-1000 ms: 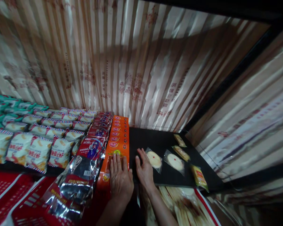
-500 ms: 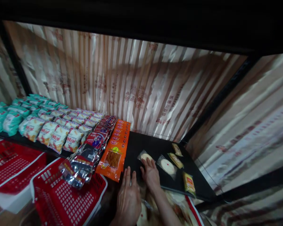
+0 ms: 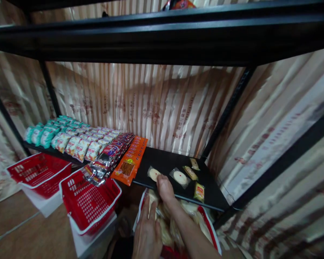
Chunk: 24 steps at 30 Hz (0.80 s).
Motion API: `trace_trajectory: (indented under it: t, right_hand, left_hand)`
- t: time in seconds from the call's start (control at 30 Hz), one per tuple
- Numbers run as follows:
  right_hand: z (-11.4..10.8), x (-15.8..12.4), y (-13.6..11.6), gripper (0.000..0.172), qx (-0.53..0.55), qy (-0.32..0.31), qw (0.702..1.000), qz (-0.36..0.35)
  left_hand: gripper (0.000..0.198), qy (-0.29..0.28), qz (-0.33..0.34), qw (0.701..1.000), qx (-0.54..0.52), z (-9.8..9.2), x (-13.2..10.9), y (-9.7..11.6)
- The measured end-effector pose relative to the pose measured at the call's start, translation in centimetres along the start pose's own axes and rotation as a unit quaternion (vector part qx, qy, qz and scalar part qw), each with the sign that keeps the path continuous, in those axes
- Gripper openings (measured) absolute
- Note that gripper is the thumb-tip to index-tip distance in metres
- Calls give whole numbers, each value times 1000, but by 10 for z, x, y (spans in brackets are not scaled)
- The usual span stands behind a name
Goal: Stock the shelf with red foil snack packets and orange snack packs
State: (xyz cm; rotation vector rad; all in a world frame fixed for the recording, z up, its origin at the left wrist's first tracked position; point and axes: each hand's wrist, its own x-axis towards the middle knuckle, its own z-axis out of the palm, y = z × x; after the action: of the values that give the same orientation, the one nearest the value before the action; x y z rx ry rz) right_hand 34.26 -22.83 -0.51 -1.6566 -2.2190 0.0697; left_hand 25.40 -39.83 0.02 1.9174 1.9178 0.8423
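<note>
My right hand (image 3: 166, 189) reaches over the front edge of the black shelf (image 3: 148, 158). Its fingers are bent together at the right edge of a pale round flat cake (image 3: 153, 174) in a clear wrapper. To the right lies a second wrapped round cake (image 3: 180, 177) with a red dot at its centre. Lower down, my left hand (image 3: 148, 233) is stretched out, palm down, over a red and white basket (image 3: 212, 230) under the shelf edge. Several clear-wrapped pale cakes (image 3: 166, 230) fill that basket, partly hidden by my hands and right forearm.
Small yellow packets (image 3: 199, 191) lie at the shelf's right end. Leftward are an orange snack bag (image 3: 131, 162), dark shiny packets (image 3: 110, 154), white bags (image 3: 81, 147) and teal bags (image 3: 47, 136). Two red baskets (image 3: 93, 205) stand in front. An upper shelf (image 3: 151, 39) crosses overhead.
The view has tilted and drawn back, showing more upper shelf and floor. My right fingers have gone from the cake's top to its right edge. My left hand is lower, over the basket.
</note>
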Motion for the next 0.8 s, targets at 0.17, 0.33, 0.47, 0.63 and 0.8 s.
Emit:
trace_trajectory:
  t: [0.17,0.33,0.47,0.63,0.8]
  right_hand:
    - [-13,-18,7,17,189,43,975,109]
    - [-32,-45,3,5,480,27,855,193]
    - [-51,-72,-4,13,558,-6,803,210]
    - [-83,-107,-4,18,673,-60,695,244]
    - [-95,-137,9,22,726,-99,622,277]
  left_hand:
    - [54,28,-52,996,-69,-16,-28,6]
    - [50,55,-112,980,-154,-22,-42,23]
    - [48,41,-171,960,-217,-15,-51,32]
    - [48,48,-244,906,-344,-4,-55,31]
    - [44,54,-325,783,-528,12,-48,33]
